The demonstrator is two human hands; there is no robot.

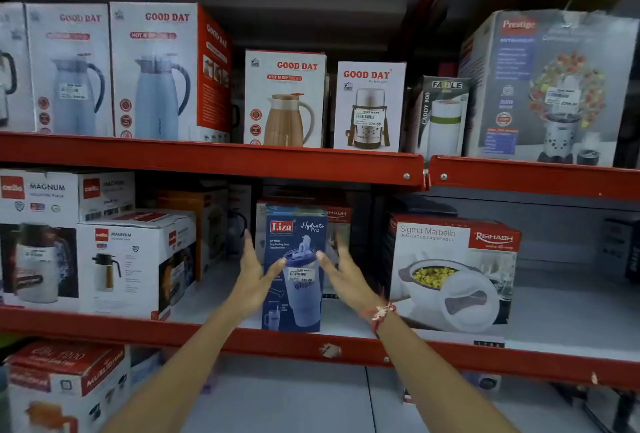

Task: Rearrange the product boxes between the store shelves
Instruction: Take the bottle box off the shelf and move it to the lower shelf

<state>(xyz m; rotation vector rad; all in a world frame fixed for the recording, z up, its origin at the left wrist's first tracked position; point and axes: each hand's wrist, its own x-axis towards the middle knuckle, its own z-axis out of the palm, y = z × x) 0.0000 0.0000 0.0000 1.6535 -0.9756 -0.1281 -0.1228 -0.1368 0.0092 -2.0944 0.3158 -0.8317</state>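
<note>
A blue Liza Hydrate Pro box [294, 294] stands upright at the front edge of the middle shelf [207, 335]. My left hand [254, 276] is at its left side, fingers stretched upward, thumb resting on the front face. My right hand [341, 271] flanks its right side with fingers spread and the thumb tip on the front face. Neither hand is closed around the box. A red thread is tied around my right wrist.
Cello Magnum boxes [135, 263] stand to the left, a Rishabh casserole box [453, 273] to the right, more boxes behind. The upper shelf [214, 159] carries Good Day flask boxes [284, 100], a Fable box [441, 117] and a Prestige box [547, 86]. A red box [65, 384] sits below.
</note>
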